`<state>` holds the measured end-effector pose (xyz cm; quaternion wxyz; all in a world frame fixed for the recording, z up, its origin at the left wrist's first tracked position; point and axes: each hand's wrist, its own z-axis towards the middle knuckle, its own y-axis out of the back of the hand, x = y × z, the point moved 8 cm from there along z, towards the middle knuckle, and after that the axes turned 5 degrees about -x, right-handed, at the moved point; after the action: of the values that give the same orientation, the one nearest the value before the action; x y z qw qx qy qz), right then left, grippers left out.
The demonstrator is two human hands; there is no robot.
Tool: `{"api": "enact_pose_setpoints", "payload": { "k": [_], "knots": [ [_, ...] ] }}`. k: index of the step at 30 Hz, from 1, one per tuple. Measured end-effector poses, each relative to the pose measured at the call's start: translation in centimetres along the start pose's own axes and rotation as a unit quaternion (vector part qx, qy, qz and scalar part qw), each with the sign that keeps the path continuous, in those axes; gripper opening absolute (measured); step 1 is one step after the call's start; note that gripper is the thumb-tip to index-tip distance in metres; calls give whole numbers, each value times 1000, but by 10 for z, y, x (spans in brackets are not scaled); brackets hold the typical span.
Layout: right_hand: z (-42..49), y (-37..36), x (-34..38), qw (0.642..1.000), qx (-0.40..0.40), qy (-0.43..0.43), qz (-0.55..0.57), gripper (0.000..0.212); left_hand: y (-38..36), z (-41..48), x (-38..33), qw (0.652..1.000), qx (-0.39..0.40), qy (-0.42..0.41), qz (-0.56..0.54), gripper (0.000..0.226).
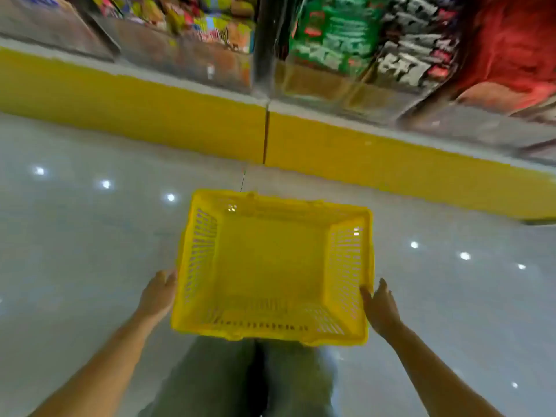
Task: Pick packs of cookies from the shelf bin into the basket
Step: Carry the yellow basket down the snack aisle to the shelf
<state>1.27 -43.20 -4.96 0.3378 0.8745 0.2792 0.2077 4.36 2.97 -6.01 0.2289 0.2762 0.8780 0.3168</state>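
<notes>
An empty yellow plastic basket (198, 254) with slotted walls sits low in front of me, covering my lower legs. My left hand (158, 293) is pressed against its left wall, fingers tucked behind the rim. At the near right corner my right hand (380, 308) touches the rim, fingers slightly apart. The basket appears to be held between the two hands. Above, clear shelf bins hold blurred colourful packs (204, 22). I cannot tell which are cookies.
A yellow shelf base (150, 100) runs across the view below the bins. Green packs (334, 34), black-and-white packs (415, 52) and red packs (511, 40) fill the bins to the right. A glossy grey floor (75, 236) lies around the basket.
</notes>
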Motion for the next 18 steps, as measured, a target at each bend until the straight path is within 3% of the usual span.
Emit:
{"api": "enact_pose_setpoints", "payload": {
  "k": [5,7,13,18],
  "knots": [
    [43,-31,-14,986,-68,-86,122,46,-36,44,7,999,-22,18,-33,40],
    [47,-31,-17,981,-62,-93,159,49,-36,47,6,999,-29,22,-38,44],
    [15,7,4,987,-64,-102,110,67,12,28,10,997,-34,52,-39,60],
    [-49,59,50,993,-62,-50,83,63,99,-32,25,992,-90,75,-49,63]
  ]
}}
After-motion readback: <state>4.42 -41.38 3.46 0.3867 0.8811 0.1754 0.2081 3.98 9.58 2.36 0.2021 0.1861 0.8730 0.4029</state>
